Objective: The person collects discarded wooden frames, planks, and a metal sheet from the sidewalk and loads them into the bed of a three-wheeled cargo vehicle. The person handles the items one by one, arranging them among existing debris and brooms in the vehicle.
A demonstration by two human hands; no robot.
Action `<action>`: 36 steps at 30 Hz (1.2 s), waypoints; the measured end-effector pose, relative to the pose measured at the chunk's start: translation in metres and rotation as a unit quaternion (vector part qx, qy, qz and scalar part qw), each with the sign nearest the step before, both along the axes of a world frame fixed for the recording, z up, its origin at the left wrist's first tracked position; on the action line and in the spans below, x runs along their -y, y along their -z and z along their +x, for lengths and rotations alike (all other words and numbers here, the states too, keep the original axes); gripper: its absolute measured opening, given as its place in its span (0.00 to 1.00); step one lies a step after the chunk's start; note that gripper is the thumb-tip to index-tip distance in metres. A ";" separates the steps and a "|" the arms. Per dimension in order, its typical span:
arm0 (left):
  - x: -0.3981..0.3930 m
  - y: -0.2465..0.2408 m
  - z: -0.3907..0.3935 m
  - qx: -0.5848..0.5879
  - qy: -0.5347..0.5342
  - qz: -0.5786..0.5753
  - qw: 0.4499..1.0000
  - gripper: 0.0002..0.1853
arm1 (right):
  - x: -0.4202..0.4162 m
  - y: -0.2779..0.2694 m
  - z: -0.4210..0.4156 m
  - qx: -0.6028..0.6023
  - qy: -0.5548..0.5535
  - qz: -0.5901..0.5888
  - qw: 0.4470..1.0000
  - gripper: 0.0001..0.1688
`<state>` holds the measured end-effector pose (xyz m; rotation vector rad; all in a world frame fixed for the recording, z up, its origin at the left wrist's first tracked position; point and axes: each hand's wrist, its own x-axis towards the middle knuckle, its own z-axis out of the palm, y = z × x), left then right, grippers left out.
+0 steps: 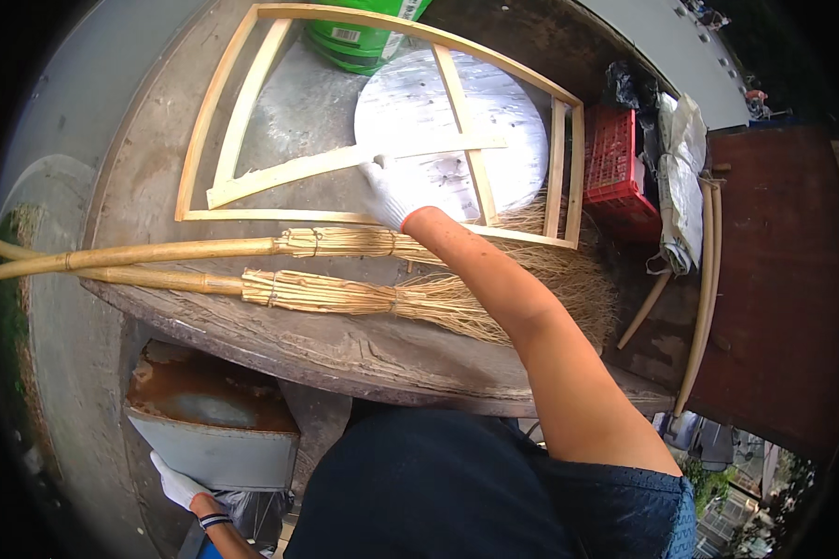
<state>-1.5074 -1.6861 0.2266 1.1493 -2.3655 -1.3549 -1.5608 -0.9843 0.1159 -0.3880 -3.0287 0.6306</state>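
My right hand, in a white knit glove, reaches over a rectangular wooden frame. Its fingertips meet a thin wooden slat slanting across the inside; the hand is slightly blurred and its grip is unclear. Beneath the frame's right half lies a round, silvery-white disc. Two twig brooms with bamboo handles rest on the near side, their bristles partly behind my forearm. Low on the left, my gloved left hand is against the lower left edge of a rusty-topped grey metal box; some fingers are hidden.
A green plastic bag stands beyond the frame on the worn platform. To the right are a red plastic crate, a folded white sack and wooden poles. The broom handles stick out past the platform's left edge.
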 end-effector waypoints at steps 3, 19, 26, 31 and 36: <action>-0.022 0.003 -0.019 0.031 0.024 -0.032 0.999 0.38 | -0.021 0.036 -0.036 -0.103 0.054 0.086 0.989 0.34; -0.025 -0.094 -0.019 -0.120 -0.038 0.009 0.992 0.29 | -0.025 -0.047 -0.008 0.072 -0.004 -0.020 0.997 0.22; -0.024 -0.180 -0.008 -0.234 -0.056 0.029 0.970 0.23 | 0.004 -0.086 0.062 -0.009 -0.016 -0.194 0.981 0.40; -0.024 -0.282 -0.004 -0.280 -0.038 0.013 0.959 0.26 | 0.033 -0.131 0.077 0.021 -0.015 -0.224 0.974 0.41; -0.042 -0.359 -0.009 -0.337 0.016 0.007 0.941 0.27 | 0.052 -0.177 0.089 0.009 -0.035 -0.238 0.971 0.31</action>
